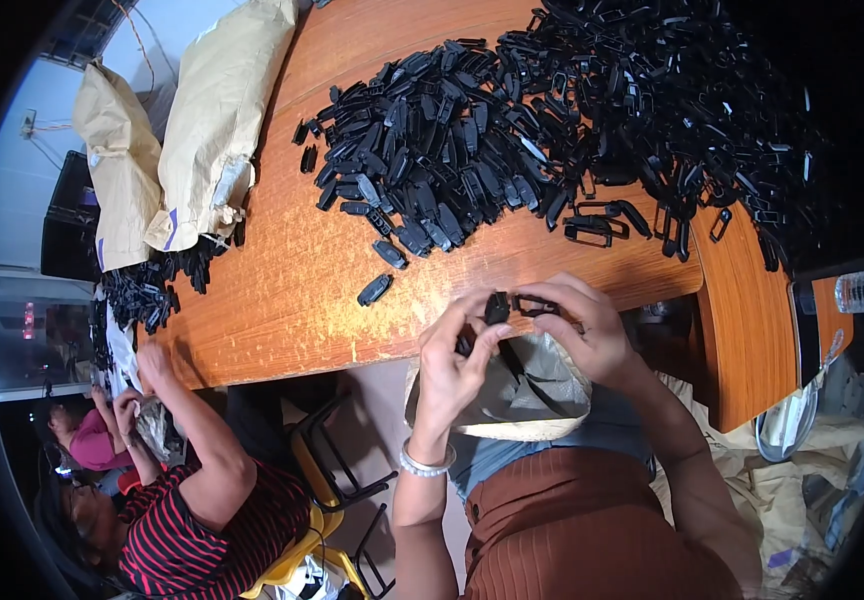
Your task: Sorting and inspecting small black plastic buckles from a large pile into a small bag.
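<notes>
Both hands are raised over my lap, close to the table's near edge. Between the closed fingers of my left hand (449,362) is a small solid black plastic piece (496,308). My right hand (597,335) pinches a narrow black plastic frame (532,301) with an open middle. The two parts are nearly end to end; I cannot tell if they touch. Beneath them on my lap sits an open pale bag (552,422), with a dark strip inside. A heap of solid black plastic pieces (432,150) and a larger heap of black plastic frames (642,90) lie beyond my hands.
The wooden table (282,290) has a worn surface. Two loose black pieces (376,290) lie apart from the heap. Tall brown paper sacks (217,120) stand at the far left. A co-worker in a striped shirt (202,530) sits to my left. More sacks (787,500) lie at right.
</notes>
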Motion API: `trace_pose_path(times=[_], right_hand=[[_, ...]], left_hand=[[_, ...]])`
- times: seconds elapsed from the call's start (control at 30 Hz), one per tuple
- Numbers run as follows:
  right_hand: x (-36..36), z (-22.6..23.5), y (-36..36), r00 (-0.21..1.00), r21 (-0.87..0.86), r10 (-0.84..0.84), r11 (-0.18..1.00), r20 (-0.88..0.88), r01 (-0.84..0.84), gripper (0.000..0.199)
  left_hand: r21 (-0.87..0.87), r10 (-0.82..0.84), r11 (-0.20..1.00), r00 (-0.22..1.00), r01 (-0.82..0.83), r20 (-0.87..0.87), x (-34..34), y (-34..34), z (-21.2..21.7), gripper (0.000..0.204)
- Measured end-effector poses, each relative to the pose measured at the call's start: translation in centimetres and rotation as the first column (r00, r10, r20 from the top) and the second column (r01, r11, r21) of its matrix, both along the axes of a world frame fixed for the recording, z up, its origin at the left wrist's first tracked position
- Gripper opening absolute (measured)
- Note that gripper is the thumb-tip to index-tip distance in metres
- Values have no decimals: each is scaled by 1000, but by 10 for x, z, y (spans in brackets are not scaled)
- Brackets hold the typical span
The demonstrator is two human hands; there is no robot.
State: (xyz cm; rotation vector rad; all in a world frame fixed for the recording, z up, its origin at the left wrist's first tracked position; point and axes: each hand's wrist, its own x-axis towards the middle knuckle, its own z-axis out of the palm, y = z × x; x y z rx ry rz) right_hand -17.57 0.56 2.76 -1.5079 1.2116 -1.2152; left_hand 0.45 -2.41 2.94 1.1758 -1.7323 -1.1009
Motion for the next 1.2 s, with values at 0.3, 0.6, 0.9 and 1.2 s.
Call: trace_pose_path(times=[0.3,0.6,0.9,1.2], right_hand=[[12,-3,4,976,-321,-44,947,-212,-27,36],[22,-2,14,988,-200,-121,975,-95,100,38],[12,-9,18,891,44,-30,999,452,11,26],[-35,-25,1,999,87,21,996,51,-25,14]], left_hand=[[-45,-1,999,999,0,-33,1,9,4,24],[265,45,964,973,17,-226,-15,16,7,22],[318,-3,902,741,292,-671,-3,16,-10,25],[35,-268,963,963,268,-4,12,24,-9,23]])
